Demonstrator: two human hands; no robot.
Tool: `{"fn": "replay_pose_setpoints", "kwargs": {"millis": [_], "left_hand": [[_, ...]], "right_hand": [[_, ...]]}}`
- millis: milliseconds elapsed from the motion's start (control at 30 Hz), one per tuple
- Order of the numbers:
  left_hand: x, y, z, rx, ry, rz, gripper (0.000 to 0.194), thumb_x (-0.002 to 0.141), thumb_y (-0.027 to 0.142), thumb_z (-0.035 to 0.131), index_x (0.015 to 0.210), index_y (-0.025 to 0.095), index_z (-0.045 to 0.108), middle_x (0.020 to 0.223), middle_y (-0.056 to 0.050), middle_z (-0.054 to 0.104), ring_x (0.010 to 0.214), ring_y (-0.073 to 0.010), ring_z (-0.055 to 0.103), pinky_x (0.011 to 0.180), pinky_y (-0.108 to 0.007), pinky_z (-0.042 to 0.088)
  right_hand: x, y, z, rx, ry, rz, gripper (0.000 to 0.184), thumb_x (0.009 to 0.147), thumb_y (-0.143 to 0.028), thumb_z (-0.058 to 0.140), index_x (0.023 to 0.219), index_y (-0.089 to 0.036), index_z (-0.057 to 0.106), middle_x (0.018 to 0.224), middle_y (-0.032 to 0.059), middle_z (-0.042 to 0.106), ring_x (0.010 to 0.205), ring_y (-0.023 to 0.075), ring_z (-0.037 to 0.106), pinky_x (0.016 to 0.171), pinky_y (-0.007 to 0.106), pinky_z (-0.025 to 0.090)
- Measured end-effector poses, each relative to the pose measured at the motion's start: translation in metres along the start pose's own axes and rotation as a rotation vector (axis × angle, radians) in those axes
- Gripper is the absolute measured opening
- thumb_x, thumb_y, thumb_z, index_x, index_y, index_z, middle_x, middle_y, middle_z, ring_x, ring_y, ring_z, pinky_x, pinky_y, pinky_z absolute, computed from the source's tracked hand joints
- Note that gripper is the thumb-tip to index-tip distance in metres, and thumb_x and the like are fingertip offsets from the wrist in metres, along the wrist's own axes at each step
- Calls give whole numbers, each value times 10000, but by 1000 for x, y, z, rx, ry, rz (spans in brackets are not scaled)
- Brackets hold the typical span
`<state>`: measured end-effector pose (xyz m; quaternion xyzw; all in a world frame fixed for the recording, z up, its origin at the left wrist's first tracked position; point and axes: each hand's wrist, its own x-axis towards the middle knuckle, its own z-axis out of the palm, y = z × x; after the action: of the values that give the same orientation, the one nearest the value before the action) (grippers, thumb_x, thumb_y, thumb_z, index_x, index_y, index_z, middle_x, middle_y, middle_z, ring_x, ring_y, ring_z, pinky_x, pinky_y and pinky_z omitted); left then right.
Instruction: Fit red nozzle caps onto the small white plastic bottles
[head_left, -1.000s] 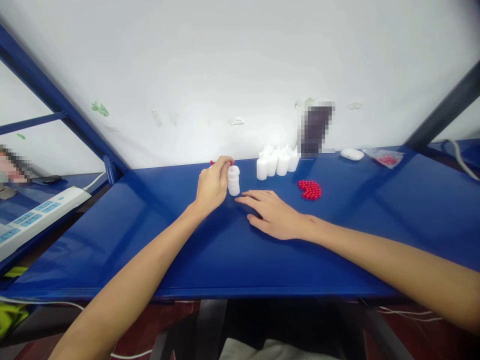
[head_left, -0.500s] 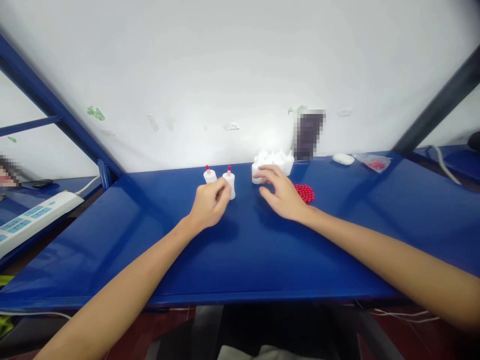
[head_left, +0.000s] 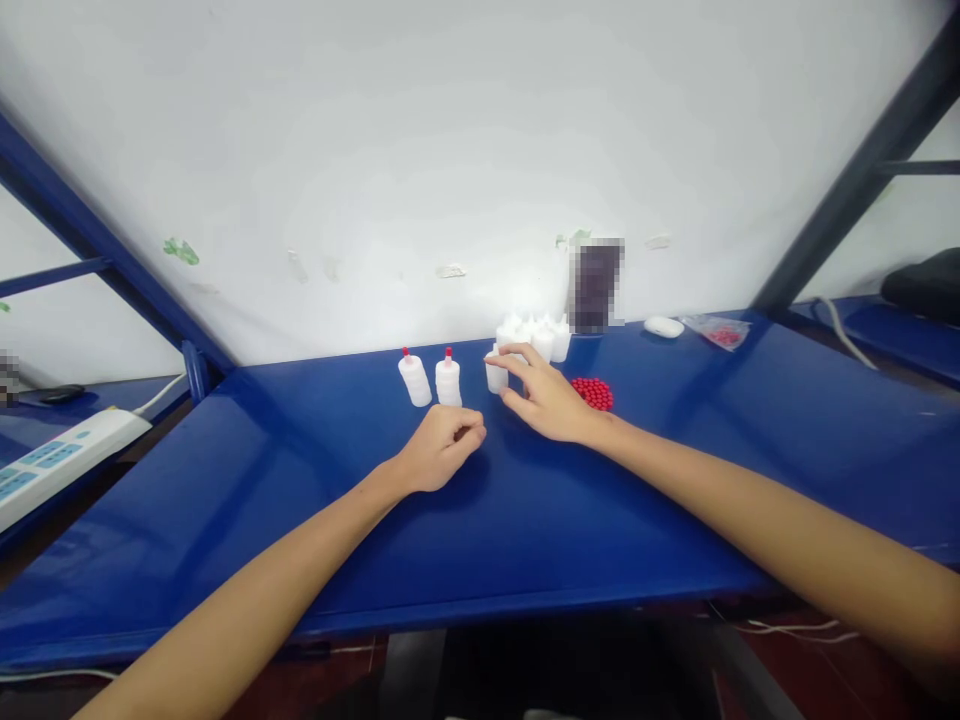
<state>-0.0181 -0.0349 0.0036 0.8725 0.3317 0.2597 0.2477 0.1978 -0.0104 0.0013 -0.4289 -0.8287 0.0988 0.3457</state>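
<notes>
Two small white bottles with red caps (head_left: 431, 379) stand side by side on the blue table (head_left: 675, 470). My left hand (head_left: 441, 449) rests just in front of them with its fingers curled, holding nothing that I can see. My right hand (head_left: 545, 396) grips an uncapped white bottle (head_left: 496, 372) pulled a little out of a cluster of uncapped white bottles (head_left: 537, 335) near the wall. A small pile of red caps (head_left: 593, 392) lies just right of that hand.
A white oval object (head_left: 664, 326) and a clear bag with red pieces (head_left: 718, 331) lie at the back right. A white power strip (head_left: 52, 464) sits on the neighbouring blue table at left. Blue frame posts slant up on both sides.
My left hand let go of the capped bottle and drew back towards me. My right hand reached to the cluster and took hold of an uncapped bottle.
</notes>
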Motion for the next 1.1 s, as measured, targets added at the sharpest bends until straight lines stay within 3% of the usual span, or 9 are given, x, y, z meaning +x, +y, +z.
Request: {"fn": "replay_pose_setpoints", "kwargs": {"millis": [167, 233, 367, 467, 533, 633, 733, 900, 1100], "left_hand": [[-2, 4, -10, 270, -79, 160, 328, 855, 183, 458, 557, 166, 322, 545, 32, 410, 578, -104, 367, 654, -275, 324], [-4, 4, -15, 341, -134, 155, 338, 861, 168, 449, 542, 160, 338, 516, 34, 428, 553, -98, 359, 688, -280, 342], [-7, 0, -21, 458, -170, 60, 350, 910, 210, 432, 565, 163, 458, 475, 37, 428, 459, -88, 336, 558, -262, 296], [-7, -4, -22, 552, -90, 74, 258, 938, 258, 447, 766, 173, 619, 535, 27, 530, 469, -98, 435, 532, -245, 304], [-7, -5, -23, 596, 30, 95, 222, 945, 261, 450, 984, 182, 654, 605, 22, 595, 508, -107, 509, 547, -232, 349], [-5, -5, -26, 692, 245, 65, 348, 956, 267, 446, 1280, 193, 549, 717, 6, 644, 586, -120, 580, 573, -218, 415], [-4, -3, -31, 816, 345, 11, 465, 950, 291, 472, 1409, 222, 441, 960, -55, 656, 715, -143, 626, 565, -214, 456], [-6, -2, -35, 907, 305, -25, 467, 925, 292, 517, 1390, 313, 485, 1343, -114, 497, 821, -166, 633, 543, -233, 501], [-5, -12, -32, 956, 230, -49, 360, 980, 281, 446, 1324, 305, 550, 1371, -83, 536, 890, -195, 667, 602, -259, 533]], "right_hand": [[-8, -6, -4, 71, 61, -101, 331, 963, -276, 472, 1258, -238, 618, 1139, 76, 569, 843, 184, 604, 756, 356, 514], [-10, -9, -4, 103, 81, -146, 305, 964, -252, 474, 1223, -237, 632, 1066, 65, 567, 875, 188, 597, 774, 354, 504], [-11, -11, -2, 125, 123, -162, 343, 927, -183, 506, 1248, -240, 614, 1033, 55, 558, 949, 201, 577, 843, 376, 486], [-10, -9, 1, 220, 151, -118, 410, 920, -204, 531, 1326, -255, 564, 1018, 46, 549, 922, 194, 567, 845, 377, 485], [-8, -7, 4, 305, 180, -50, 416, 915, -247, 556, 1330, -246, 566, 969, 37, 532, 869, 185, 562, 807, 361, 492], [-7, -3, 8, 366, 161, 64, 299, 913, -301, 566, 1185, -218, 659, 857, 17, 503, 776, 172, 552, 744, 342, 487], [-7, -3, 10, 369, 138, 80, 216, 911, -308, 559, 1059, -207, 680, 873, 26, 535, 800, 180, 574, 760, 346, 487], [-9, -10, 5, 348, 163, -1, 131, 890, -236, 555, 983, -207, 642, 1104, 64, 645, 1066, 226, 610, 964, 395, 458], [-11, -16, 3, 274, 177, 26, 171, 873, -222, 564, 1010, -200, 663, 1076, 56, 726, 1001, 231, 681, 907, 377, 515]]}}
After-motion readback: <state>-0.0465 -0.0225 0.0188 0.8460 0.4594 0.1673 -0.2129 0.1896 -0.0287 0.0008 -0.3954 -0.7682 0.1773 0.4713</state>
